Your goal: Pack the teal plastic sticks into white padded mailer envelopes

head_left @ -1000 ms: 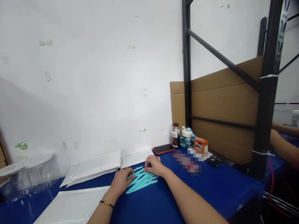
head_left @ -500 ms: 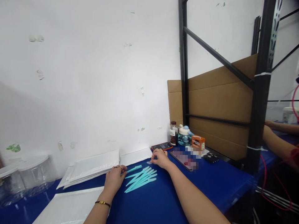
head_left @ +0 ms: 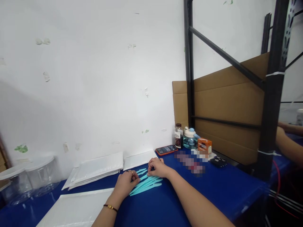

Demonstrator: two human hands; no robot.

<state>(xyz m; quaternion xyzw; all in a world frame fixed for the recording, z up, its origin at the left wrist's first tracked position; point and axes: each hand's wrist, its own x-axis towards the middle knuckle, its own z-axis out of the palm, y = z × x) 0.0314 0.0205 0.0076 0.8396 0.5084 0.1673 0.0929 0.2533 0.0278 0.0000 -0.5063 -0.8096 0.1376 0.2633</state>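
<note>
A fan of several turquoise plastic sticks (head_left: 148, 186) lies on the blue table (head_left: 213, 189). My left hand (head_left: 126, 183) rests on the left ends of the sticks, fingers curled over them. My right hand (head_left: 158, 168) presses down on the far ends of the same sticks, fingers bent. Both hands touch the pile from opposite sides. Whether either hand grips a single stick is hidden by the fingers.
White padded envelopes (head_left: 97, 167) are stacked at the wall; another lies near the front left (head_left: 75, 208). Clear lidded jars (head_left: 28, 179) stand far left. A phone (head_left: 166, 149), bottles (head_left: 178, 136), an orange box (head_left: 204, 146) and cardboard (head_left: 227, 107) behind a black rack (head_left: 272, 94) sit right. Another person's arm (head_left: 287, 142) shows beyond.
My right hand came back from near the phone onto the sticks. My left hand moved right onto the pile, and the sticks are bunched closer together.
</note>
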